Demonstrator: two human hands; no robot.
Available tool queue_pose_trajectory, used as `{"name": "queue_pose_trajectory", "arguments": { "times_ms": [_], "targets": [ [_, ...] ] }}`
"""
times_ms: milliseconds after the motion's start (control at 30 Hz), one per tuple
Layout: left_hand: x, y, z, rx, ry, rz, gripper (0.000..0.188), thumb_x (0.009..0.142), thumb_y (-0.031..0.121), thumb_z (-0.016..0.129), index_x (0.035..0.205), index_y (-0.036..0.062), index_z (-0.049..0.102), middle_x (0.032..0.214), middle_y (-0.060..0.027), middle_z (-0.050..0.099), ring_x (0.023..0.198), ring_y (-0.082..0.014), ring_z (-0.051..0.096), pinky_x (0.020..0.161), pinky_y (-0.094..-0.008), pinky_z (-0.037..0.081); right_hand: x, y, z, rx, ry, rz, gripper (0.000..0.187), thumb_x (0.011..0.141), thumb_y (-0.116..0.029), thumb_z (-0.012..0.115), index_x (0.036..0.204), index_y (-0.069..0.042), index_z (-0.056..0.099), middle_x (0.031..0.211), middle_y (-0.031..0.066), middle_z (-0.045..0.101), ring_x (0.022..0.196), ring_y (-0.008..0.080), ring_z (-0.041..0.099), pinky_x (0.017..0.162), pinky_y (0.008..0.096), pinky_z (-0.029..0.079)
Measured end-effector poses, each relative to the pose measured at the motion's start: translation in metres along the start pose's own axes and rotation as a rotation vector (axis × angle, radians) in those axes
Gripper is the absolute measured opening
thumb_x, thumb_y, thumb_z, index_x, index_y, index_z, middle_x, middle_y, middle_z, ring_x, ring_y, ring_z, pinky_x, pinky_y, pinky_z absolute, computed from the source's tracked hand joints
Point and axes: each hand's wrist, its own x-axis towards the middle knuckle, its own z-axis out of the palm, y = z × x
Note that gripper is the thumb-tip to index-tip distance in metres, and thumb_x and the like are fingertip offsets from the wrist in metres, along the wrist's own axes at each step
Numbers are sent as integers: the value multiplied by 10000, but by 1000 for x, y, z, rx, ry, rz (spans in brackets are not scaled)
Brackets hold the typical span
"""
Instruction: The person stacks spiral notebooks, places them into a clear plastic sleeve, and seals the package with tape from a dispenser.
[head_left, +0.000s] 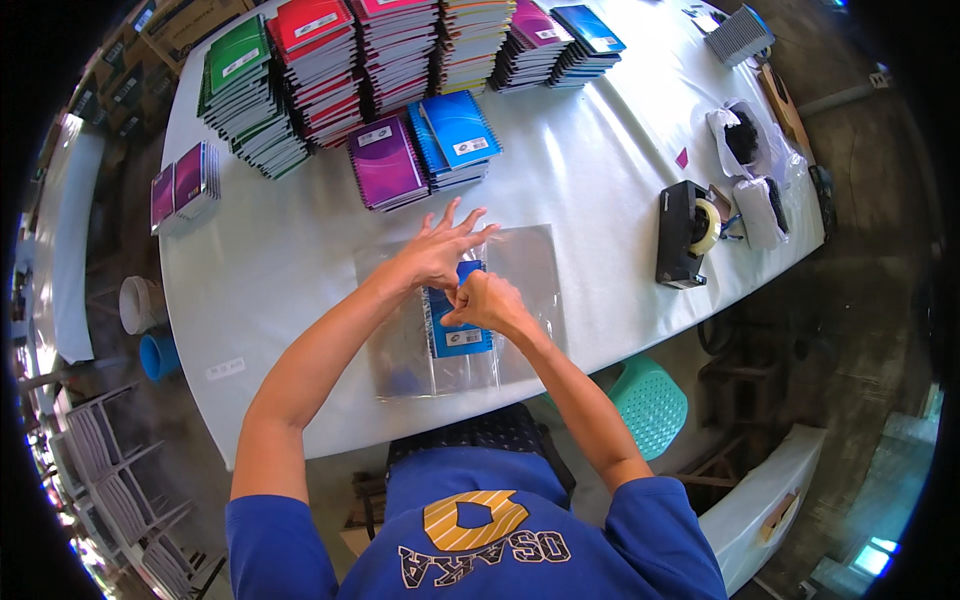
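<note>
A blue spiral notebook (459, 350) with a white label lies directly beneath the right grip (487, 300), in the middle of a spread of clear plastic film (535, 290); whether a layer of film covers it I cannot tell. The right grip is curled into a loose fist over the upper half of the cover, and what, if anything, its fingers pinch is hidden. Just beyond it and to its left, the left grip (440, 252) has its fingers splayed, the thumb side close to the right one. Film and notebook rest on the pale, glossy worktop (600, 200). Beyond both grips, purple spiral notebooks (388, 165) and a stack of blue spiral notebooks (460, 130) sit side by side; farther off runs a row of tall notebook piles, from the green pile (240, 60) and the red pile (310, 30) across to the blue-topped pile (590, 40). Well to the left of the grips are small purple notebooks (185, 185) near the worktop's edge. Well to the right stands a black tape dispenser (672, 240) with a pale tape roll (708, 228), and past it a plastic bag (762, 140) with dark contents. Below and right of the grips, a turquoise perforated plastic seat (652, 408) shows beside the worktop.
</note>
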Motion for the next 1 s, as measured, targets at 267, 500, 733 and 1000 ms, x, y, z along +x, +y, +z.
{"name": "queue_pose_trajectory", "arguments": {
  "times_ms": [267,500,733,1000],
  "targets": [
    [4,6,-2,23,-86,37,1402,302,222,921,1523,311,237,1603,-70,169,1469,-413,37,1119,-687,145,3,-13,2,-419,60,48,341,674,-433,786,751,-106,724,765,104,705,771,305,703,670,405,532],
    [-23,2,-15,129,12,95,1489,262,339,944,1536,305,175,1601,-75,162,1472,-395,29,1124,-683,136,-10,-1,-8,-435,-61,203,701,593,-716,738,889,-82,711,880,91,714,849,271,704,678,367,548],
    [-65,-27,-41,608,-6,331,942,699,424,754,1504,242,300,1571,-104,247,1466,-334,152,1119,-645,209,-16,33,15,-61,219,94,883,618,-669,776,1161,-4,574,1072,182,624,985,289,641,750,379,530],
    [-74,3,21,264,797,-89,352,944,281,543,1235,102,627,1535,-132,325,1438,-319,248,1114,-612,206,-11,62,30,397,259,6,971,644,-549,830,1328,39,470,1113,201,562,1008,325,594,856,423,509]
  ]
}}
